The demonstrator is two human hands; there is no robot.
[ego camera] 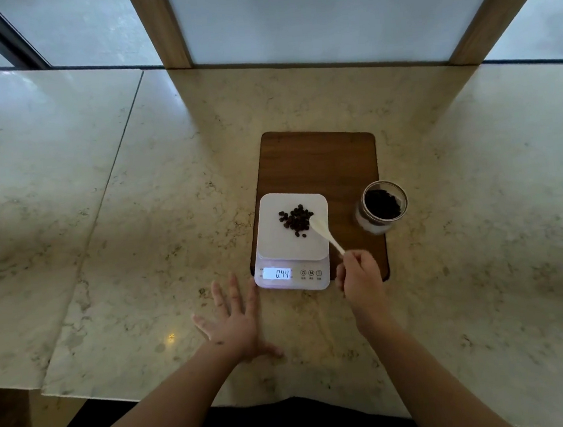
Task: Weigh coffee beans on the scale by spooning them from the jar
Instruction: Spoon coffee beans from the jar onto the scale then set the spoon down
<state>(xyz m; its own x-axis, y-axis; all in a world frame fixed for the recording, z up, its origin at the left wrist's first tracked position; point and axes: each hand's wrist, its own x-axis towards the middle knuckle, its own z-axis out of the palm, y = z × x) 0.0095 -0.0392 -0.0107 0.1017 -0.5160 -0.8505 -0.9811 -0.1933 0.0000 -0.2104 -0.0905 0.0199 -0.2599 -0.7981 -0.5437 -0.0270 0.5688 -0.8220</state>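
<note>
Head view: jar [381, 206] holds beans; right hand [360, 276] grips spoon [326, 234], left hand [237, 322] splayed.

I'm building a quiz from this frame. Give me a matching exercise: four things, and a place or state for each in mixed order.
1. spoon
2. jar
3. left hand
4. beans

A. flat on the counter, fingers spread
B. piled on the scale
C. held in the right hand
D. open, on the board right of the scale

Pairs: 1-C, 2-D, 3-A, 4-B
</note>
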